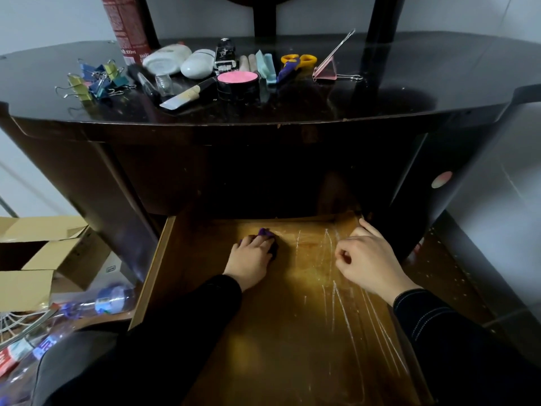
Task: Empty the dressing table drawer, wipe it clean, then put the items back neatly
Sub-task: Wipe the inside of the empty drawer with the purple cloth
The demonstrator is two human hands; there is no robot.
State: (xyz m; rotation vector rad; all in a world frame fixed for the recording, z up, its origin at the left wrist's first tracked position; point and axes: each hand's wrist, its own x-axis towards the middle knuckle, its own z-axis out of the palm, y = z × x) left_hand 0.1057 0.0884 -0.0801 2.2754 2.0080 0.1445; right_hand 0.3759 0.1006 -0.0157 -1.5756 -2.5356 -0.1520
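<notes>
Scratched brown drawer (292, 332) stands pulled out; crumpled purple cloth (265, 231) lies on its floor.

Pale grey wall (322, 13) behind; cardboard boxes (44, 253), plastic bottles (114, 300) left; dim light.

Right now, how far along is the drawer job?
Done: the drawer holds no items; clips, scissors and other items lie on the tabletop. In hand: the left hand holds a cloth against the drawer floor; the right hand rests by its right wall. Left: finish wiping, then put the items back.
</notes>
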